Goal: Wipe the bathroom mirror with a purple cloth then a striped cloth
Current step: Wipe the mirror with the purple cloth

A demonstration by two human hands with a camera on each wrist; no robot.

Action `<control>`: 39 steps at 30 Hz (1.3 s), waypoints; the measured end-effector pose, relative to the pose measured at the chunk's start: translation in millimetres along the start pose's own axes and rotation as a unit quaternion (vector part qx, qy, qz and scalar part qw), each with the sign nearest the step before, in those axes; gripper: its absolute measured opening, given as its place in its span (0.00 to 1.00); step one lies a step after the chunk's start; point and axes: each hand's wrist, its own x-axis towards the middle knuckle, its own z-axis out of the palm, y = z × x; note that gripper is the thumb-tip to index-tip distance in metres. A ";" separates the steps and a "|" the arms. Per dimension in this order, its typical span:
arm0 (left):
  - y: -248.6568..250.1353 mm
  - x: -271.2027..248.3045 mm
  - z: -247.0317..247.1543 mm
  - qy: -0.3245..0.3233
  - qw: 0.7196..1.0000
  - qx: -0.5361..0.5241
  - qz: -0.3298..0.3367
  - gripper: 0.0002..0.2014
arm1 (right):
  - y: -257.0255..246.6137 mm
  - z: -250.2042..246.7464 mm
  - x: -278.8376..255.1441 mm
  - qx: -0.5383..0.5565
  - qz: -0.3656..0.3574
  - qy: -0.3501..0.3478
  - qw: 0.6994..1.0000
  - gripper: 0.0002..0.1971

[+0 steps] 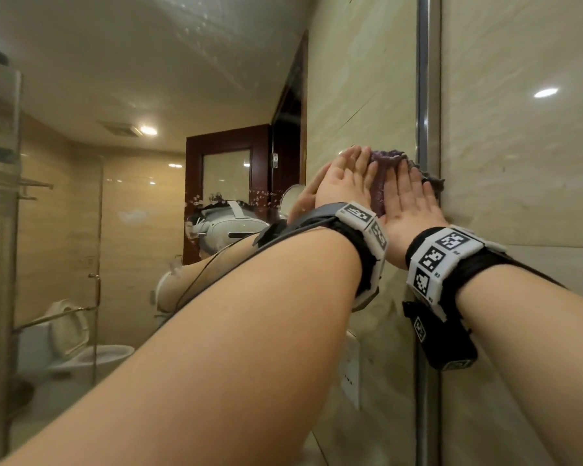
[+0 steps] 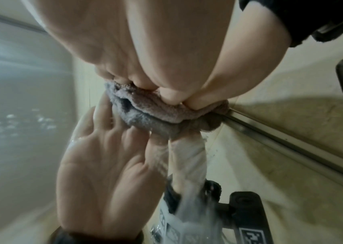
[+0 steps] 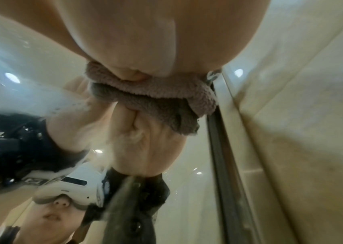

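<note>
The purple cloth (image 1: pixel 388 160) lies bunched against the mirror (image 1: pixel 169 79), right by the glass's right edge. Both hands press it flat with straight fingers. My left hand (image 1: pixel 349 174) covers its left part and my right hand (image 1: pixel 408 193) its right part, side by side. In the left wrist view the fluffy cloth (image 2: pixel 151 109) sits under my left hand (image 2: pixel 170 94), with the hand's reflection below. The right wrist view shows the cloth (image 3: pixel 166 92) squeezed between my right hand (image 3: pixel 143 72) and the glass. No striped cloth is in view.
A metal frame strip (image 1: pixel 427 122) runs vertically along the mirror's right edge, with beige wall tile (image 1: pixel 525 203) beyond it. Water droplets (image 1: pixel 202 31) speckle the upper glass. The mirror reflects a dark wooden door, a toilet and a wall socket (image 1: pixel 350 375).
</note>
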 end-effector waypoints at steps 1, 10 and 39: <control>-2.7 -4.7 1.8 -0.001 1.000 0.003 0.000 0.35 | -4.0 2.0 -1.9 0.007 -0.003 0.000 1.000 0.34; -59.2 -59.7 34.1 -0.031 0.998 0.032 -0.049 0.36 | -81.4 1.4 -26.3 0.038 -0.063 -0.002 0.997 0.36; -196.6 -193.9 119.1 -0.086 0.984 0.058 -0.147 0.36 | -269.8 25.9 -72.2 0.113 -0.211 0.074 0.968 0.37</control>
